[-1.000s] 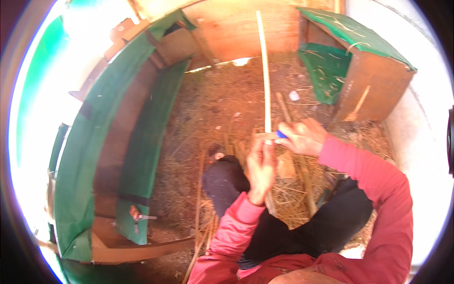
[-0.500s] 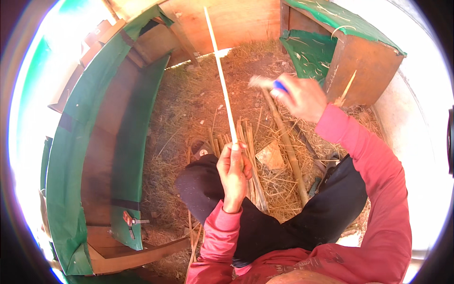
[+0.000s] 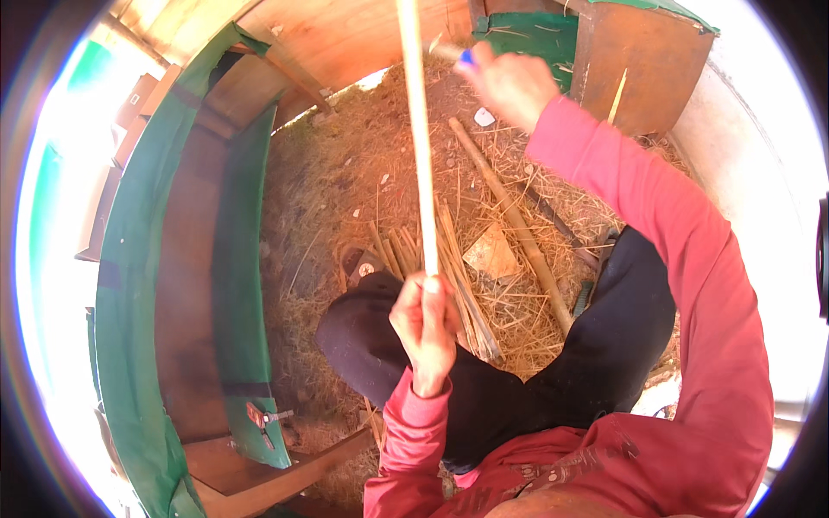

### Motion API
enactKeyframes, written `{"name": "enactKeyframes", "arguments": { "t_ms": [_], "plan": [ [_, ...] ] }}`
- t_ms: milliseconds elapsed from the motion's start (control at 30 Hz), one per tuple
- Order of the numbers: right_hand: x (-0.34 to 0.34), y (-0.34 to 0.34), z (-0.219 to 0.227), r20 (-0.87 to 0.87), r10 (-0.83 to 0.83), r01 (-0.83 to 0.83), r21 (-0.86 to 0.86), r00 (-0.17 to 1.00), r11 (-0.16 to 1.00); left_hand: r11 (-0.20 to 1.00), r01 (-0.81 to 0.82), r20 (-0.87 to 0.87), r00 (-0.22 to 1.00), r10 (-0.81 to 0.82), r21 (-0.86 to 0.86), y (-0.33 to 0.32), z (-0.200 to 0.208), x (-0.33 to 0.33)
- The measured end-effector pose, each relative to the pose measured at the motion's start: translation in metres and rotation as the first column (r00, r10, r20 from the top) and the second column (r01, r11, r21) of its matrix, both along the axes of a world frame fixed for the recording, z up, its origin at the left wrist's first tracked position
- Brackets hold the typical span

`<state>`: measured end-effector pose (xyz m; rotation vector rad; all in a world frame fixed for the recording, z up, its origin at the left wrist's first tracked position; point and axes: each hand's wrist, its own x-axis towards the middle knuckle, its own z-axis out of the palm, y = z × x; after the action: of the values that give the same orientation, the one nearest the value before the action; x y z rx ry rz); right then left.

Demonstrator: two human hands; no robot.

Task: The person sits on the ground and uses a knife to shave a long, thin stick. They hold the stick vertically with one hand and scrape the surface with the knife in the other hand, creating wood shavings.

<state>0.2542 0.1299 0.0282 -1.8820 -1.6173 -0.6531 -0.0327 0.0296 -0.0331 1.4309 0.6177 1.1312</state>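
My left hand is closed round the lower end of a long, pale bamboo strip. The strip stands nearly upright, and its top runs out of the picture. Farther out and to the right, my right hand grips a small blue-handled tool. Its pale front part is smeared by motion and points left toward the strip, apart from it. What kind of tool it is I cannot make out.
Split bamboo strips lie between my legs. Beside them are a flat wood piece and a bamboo pole on straw. A green-covered shelf stands left, holding a red-handled tool. A wooden cabinet stands far right.
My right hand has moved farther out and left with the blue-handled tool. The strip's top has risen out of the picture. The view has tilted down a little.
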Motion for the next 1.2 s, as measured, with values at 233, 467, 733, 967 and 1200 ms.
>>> {"name": "enactKeyframes", "arguments": {
  "t_ms": [233, 467, 733, 967, 1200],
  "plan": [
    [-0.042, -0.043, -0.006, -0.139, 0.497, -0.506, -0.032, 0.856, 0.862, 0.981, -0.164, 0.056, 0.984, 0.17, -0.104, 0.005, 0.005, 0.006],
    [-0.089, -0.061, -0.018, -0.02, 0.647, -0.632, -0.237, 0.763, 0.738, 0.978, -0.152, 0.118, 0.978, 0.169, -0.145, 0.003, -0.001, 0.006],
    [-0.064, -0.004, -0.023, 0.137, 0.307, -0.31, 0.006, 0.942, 0.951, 0.957, -0.249, 0.017, 0.967, 0.254, -0.146, 0.01, 0.006, 0.002],
    [-0.006, -0.016, -0.016, -0.233, 0.085, -0.103, -0.068, 0.969, 0.992, 0.957, -0.235, 0.09, 0.963, 0.253, -0.169, 0.0, -0.007, 0.003],
    [-0.081, -0.049, -0.014, -0.548, 0.528, -0.57, 0.109, 0.649, 0.814, 0.96, -0.176, 0.116, 0.972, 0.204, -0.218, -0.004, -0.003, 0.005]
  ]
}}
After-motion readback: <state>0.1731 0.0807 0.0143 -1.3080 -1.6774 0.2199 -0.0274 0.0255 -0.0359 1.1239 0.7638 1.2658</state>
